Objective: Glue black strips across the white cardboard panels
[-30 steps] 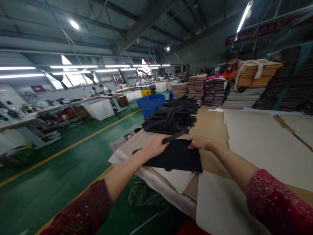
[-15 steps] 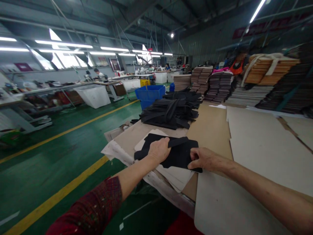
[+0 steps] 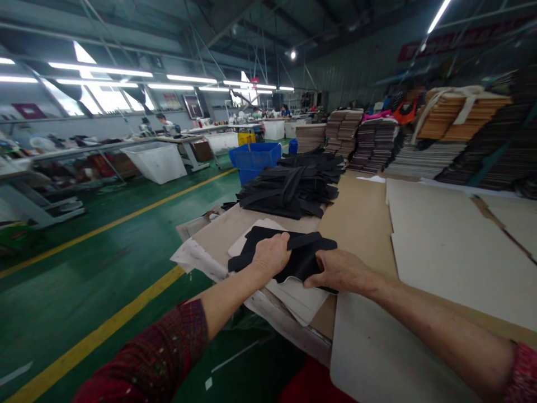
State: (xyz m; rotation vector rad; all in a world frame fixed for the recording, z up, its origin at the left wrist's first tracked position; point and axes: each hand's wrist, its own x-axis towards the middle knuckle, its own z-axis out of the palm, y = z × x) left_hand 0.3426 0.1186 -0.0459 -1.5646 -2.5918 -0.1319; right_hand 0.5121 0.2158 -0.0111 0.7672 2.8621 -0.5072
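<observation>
A black cut sheet (image 3: 298, 264) with notched edges lies over pale card pieces (image 3: 300, 302) at the table's near corner. Across it runs a black strip (image 3: 308, 240), its ends sticking out on both sides of my left hand (image 3: 272, 254), whose fingers are closed round it. My right hand (image 3: 339, 271) pinches the sheet at its right side, thumb toward me. Between the two hands the sheet bulges and its near edge lifts in a wave. The fingertips of my left hand are partly hidden.
Beyond my hands, a heap of black strips (image 3: 293, 184) sits on the table. Large pale boards (image 3: 453, 235) cover the right side. Blue crates (image 3: 255, 157) stand behind the heap, with tied stacks (image 3: 465, 115) at the back right. Green floor (image 3: 138, 246) lies to the left.
My right hand has moved slightly left along with the sheet's right side, and the sheet has buckled between my hands. My left hand keeps its hold on the strip.
</observation>
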